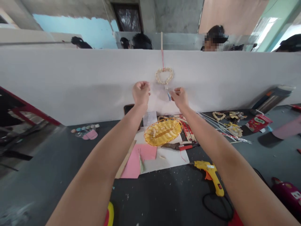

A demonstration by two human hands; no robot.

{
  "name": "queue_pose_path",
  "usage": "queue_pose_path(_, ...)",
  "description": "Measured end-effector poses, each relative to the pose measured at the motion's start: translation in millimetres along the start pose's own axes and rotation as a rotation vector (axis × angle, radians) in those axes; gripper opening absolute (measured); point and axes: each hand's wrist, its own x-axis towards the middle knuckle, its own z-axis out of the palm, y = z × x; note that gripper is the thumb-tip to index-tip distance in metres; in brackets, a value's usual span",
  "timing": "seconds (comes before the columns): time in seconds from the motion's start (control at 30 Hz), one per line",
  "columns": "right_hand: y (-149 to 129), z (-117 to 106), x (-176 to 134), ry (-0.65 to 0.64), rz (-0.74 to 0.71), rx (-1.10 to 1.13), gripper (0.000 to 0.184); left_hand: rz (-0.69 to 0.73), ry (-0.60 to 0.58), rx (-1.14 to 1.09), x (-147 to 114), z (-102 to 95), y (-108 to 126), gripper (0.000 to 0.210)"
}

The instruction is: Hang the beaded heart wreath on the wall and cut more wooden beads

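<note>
A heart-shaped ornament (156, 76) of pale, bead-like pieces hangs on a red cord against the white partition. Below its tip dangles a small blue tassel (168, 95). To the left of the ornament is my left hand (141, 93), raised with its fingers pinched together; what they hold, if anything, is too small to tell. My right hand (180, 97) is closed beside the tassel, with a thin whitish bit showing at its fingers. Whether it touches the tassel is unclear. Beneath both hands, a yellow woven basket (172, 129) lies on the table with small pale pieces in it.
A yellow glue gun (211, 175) lies at the right with its black cord. Pliers (188, 146), pink paper (131, 163) and a pale green tassel (141, 164) are near the basket. Farther right stand a dark bottle (270, 99) and a red packet (258, 122). People sit beyond the partition.
</note>
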Motion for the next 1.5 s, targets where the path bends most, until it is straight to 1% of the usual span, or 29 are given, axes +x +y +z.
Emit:
queue_pose_path(0.03, 0, -8, -14, -0.014, 0.06, -0.016, 0.02, -0.001, -0.011, 0.006, -10, -7.5, 4, 0.007)
queue_pose_path(0.07, -1, -16, -29, -0.033, 0.082, -0.024, 0.018, -0.003, -0.033, 0.008, -21, -15.5, 8, 0.007)
queue_pose_path(0.13, -4, -34, -61, -0.089, 0.09, -0.039, 0.015, -0.011, -0.081, 0.0, -49, -33.4, 17, 0.009)
queue_pose_path(0.23, -14, -65, -117, -0.202, 0.076, -0.064, 0.016, -0.054, -0.245, 0.016, -100, -65.1, 32, 0.02)
queue_pose_path(0.3, -22, -87, -159, -0.281, 0.071, -0.087, 0.018, -0.085, -0.327, 0.075, -138, -89.4, 41, 0.023)
queue_pose_path(0.37, -31, -109, -202, -0.378, 0.028, -0.16, 0.017, -0.086, -0.415, 0.17, -176, -115.5, 50, 0.023)
queue_pose_path(0.43, -37, -129, -244, -0.381, 0.0, -0.193, 0.012, -0.112, -0.442, 0.205, -212, -141.9, 60, 0.03)
queue_pose_path(0.47, -39, -138, -265, -0.384, 0.011, -0.214, 0.012, -0.117, -0.466, 0.235, -229, -154.6, 66, 0.033)
queue_pose_path(0.5, -40, -145, -284, -0.359, 0.026, -0.232, 0.013, -0.112, -0.476, 0.272, -245, -166.8, 71, 0.037)
queue_pose_path(0.6, -33, -159, -330, -0.273, 0.029, -0.265, 0.011, -0.009, -0.504, 0.423, -287, -198.6, 83, 0.043)
queue_pose_path(0.67, -19, -163, -352, -0.183, -0.005, -0.284, 0.009, 0.067, -0.523, 0.468, -311, -215.2, 87, 0.045)
queue_pose_path(0.77, 7, -164, -371, -0.002, -0.071, -0.336, 0.012, 0.147, -0.571, 0.486, -343, -232.6, 86, 0.044)
queue_pose_path(0.87, 23, -164, -378, 0.104, -0.096, -0.366, 0.017, 0.182, -0.61, 0.504, -375, -242.1, 81, 0.036)
queue_pose_path(0.97, 23, -165, -380, 0.149, -0.16, -0.391, 0.019, 0.201, -0.626, 0.535, -404, -246.3, 76, 0.035)
queue_pose_path(1.03, 19, -166, -380, 0.152, -0.203, -0.413, 0.02, 0.205, -0.629, 0.58, -420, -248.4, 73, 0.035)
queue_pose_path(1.13, 14, -169, -381, 0.194, -0.209, -0.445, 0.024, 0.23, -0.593, 0.67, -438, -253.6, 68, 0.035)
queue_pose_path(1.27, 16, -173, -380, 0.224, -0.117, -0.437, 0.028, 0.252, -0.541, 0.781, -456, -264.8, 60, 0.037)
queue_pose_path(1.37, 18, -173, -379, 0.251, -0.105, -0.451, 0.029, 0.275, -0.511, 0.85, -462, -271.8, 54, 0.031)
queue_pose_path(1.43, 18, -172, -379, 0.272, -0.134, -0.473, 0.029, 0.324, -0.483, 0.874, -458, -277.4, 48, 0.023)
queue_pose_path(1.5, 20, -171, -378, 0.278, -0.17, -0.489, 0.03, 0.424, -0.434, 0.913, -444, -287.1, 39, 0.018)
